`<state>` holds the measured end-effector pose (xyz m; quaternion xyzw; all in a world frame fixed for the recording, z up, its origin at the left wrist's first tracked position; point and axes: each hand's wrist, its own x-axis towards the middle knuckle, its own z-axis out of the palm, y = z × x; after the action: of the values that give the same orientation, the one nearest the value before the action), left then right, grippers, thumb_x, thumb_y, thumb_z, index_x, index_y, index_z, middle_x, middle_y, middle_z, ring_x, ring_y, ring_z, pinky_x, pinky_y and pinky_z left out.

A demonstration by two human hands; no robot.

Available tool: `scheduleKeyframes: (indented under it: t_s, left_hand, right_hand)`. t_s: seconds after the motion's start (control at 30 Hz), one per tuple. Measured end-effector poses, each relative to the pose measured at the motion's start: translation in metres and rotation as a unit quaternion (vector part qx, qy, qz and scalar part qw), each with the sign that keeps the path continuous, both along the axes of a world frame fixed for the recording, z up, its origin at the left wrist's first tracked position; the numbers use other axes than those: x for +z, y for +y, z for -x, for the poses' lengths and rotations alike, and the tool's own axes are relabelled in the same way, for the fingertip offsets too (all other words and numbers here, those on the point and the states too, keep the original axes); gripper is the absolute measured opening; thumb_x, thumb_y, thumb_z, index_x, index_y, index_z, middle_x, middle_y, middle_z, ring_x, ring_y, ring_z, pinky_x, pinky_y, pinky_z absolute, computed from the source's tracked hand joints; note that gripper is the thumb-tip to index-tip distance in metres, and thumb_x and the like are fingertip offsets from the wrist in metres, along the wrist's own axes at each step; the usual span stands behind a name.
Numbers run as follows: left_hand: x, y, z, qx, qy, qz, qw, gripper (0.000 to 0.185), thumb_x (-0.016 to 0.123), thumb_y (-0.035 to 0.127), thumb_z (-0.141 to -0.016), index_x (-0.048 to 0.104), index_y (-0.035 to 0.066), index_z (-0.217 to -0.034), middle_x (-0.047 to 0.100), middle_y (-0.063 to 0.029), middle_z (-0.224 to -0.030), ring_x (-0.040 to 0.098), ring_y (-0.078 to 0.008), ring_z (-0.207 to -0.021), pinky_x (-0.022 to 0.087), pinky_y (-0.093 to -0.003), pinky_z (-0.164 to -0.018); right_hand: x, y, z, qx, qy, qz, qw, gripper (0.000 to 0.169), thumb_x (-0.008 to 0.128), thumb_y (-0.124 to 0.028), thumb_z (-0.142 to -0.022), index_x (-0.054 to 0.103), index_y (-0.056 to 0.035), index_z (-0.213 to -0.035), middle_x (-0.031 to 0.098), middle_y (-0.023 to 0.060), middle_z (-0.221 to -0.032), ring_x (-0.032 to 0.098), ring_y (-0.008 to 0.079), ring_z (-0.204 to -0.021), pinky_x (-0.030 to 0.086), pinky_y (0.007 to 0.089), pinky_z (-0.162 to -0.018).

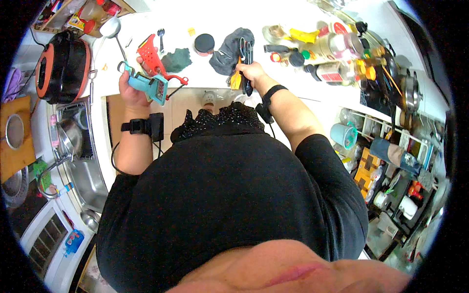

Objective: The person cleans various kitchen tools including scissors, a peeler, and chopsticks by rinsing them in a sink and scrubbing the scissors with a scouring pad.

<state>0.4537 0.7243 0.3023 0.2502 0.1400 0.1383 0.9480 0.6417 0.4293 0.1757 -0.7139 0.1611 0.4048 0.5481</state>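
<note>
My left hand (132,89) is closed around a turquoise plastic kitchen tool (146,85) with a metal part in its wide end. A red perforated plastic holder (148,53) sits against the same fingers, its thin handle pointing right. Over the counter's front edge, my right hand (252,72) grips a bundle of dark-handled utensils (246,55). Something flat and orange (236,80) hangs beside that bundle. Behind it lies a crumpled dark grey cloth (223,58). A dark green cloth (177,60) and a round black-lidded container (204,44) rest between my hands.
Bottles and jars (333,55) crowd the counter's right side. To the left are a black-and-orange appliance (64,67), a ladle (110,27) and a steel sink (88,183). A small black fork (161,38) lies at the back. Racks with a turquoise bucket (342,134) stand low right.
</note>
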Motion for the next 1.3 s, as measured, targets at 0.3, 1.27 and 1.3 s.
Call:
scheduleKeyframes:
  t_s: [0.3,1.27,1.3]
  left_hand:
    - [-0.011,0.051,-0.004,0.034,0.119,-0.093,0.988,0.061,0.06,0.048,-0.076,0.058,0.004,-0.119,0.053,-0.0187,-0.128,0.05,-0.0313,-0.118,0.044,-0.0452,-0.096]
    - [0.025,0.017,-0.115,-0.303,0.065,-0.028,0.95,0.051,0.061,0.031,-0.079,0.05,0.001,-0.119,0.062,-0.011,-0.092,0.063,-0.025,-0.09,0.053,-0.0389,-0.082]
    - [0.026,0.016,-0.115,-0.286,0.086,-0.026,0.954,0.051,0.061,0.032,-0.079,0.05,0.001,-0.118,0.062,-0.011,-0.091,0.063,-0.0255,-0.089,0.053,-0.0385,-0.081]
  right_hand:
    - [-0.015,0.088,-0.128,-0.047,-0.106,0.034,0.993,0.041,0.069,-0.018,-0.077,0.059,0.0099,-0.105,0.065,0.019,-0.094,0.066,0.0311,-0.077,0.055,0.0414,-0.068]
    - [0.077,0.022,0.007,0.321,-0.185,0.067,0.926,0.052,0.075,-0.032,-0.067,0.059,0.0015,-0.104,0.064,0.0219,-0.085,0.063,0.0345,-0.084,0.049,0.0395,-0.077]
    - [0.079,0.032,0.008,0.332,-0.187,0.087,0.92,0.054,0.077,-0.032,-0.065,0.058,0.0036,-0.102,0.063,0.0228,-0.086,0.063,0.0358,-0.084,0.049,0.0402,-0.077]
